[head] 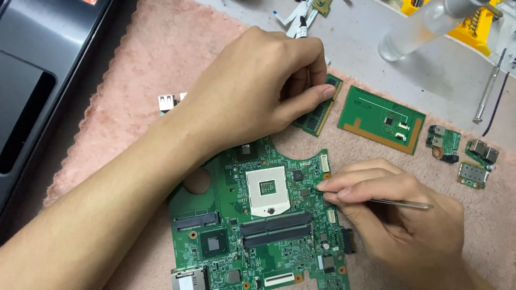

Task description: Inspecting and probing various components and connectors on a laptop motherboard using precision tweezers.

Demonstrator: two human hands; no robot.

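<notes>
Green motherboard (258, 225) with square silver socket on pink cloth (161, 59), right hand (398, 215) grip pinching tweezers (400, 203), left hand (258, 91) grip pinching memory module (320, 110)

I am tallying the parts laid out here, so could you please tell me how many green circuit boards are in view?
7: the motherboard, a memory stick under the left hand, a rectangular board, three small boards at right, one at the top edge. Others may be hidden.
</notes>
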